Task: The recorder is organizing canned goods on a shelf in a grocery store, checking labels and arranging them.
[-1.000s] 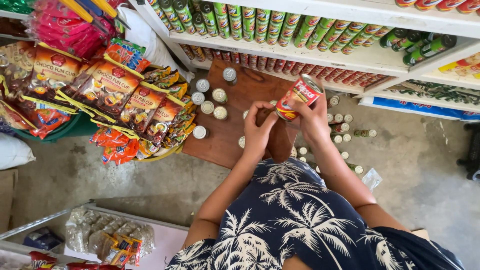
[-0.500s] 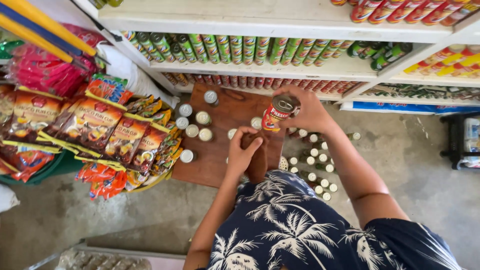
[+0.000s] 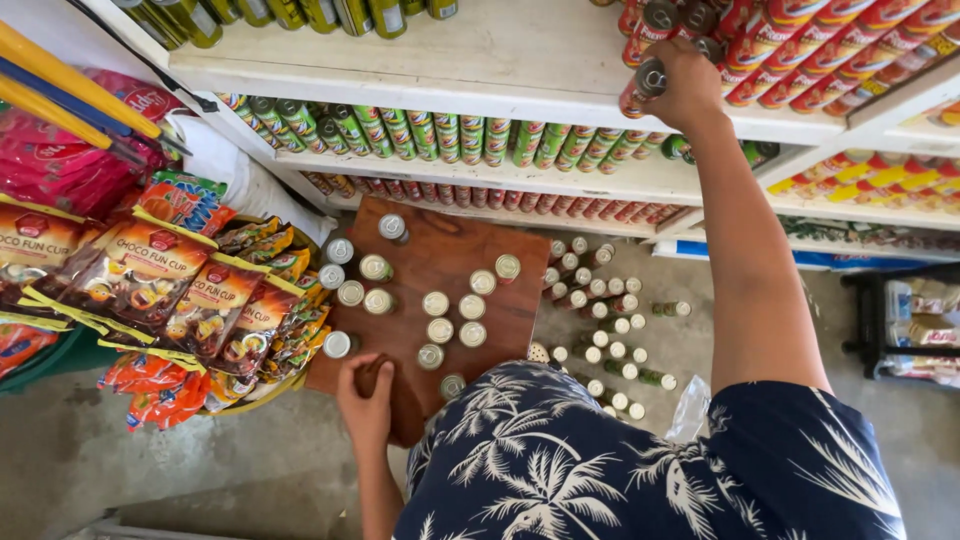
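Head view, looking straight down: the right hand (image 3: pixel 690 85) is up at the white shelf (image 3: pixel 480 75), fingers wrapped around a red can (image 3: pixel 640 88) held at the shelf's front edge, beside the row of red cans (image 3: pixel 800 50) lying there. The risk: that can sits right at the lip, so a loose grip could send it rolling off onto the cans below. The right arm is stretched long and nearly straight. Well below the shelf, the left hand (image 3: pixel 366 400) rests fingers-down on the wooden board (image 3: pixel 440 270), gripping nothing I can make out, among upright small cans (image 3: pixel 450 320).
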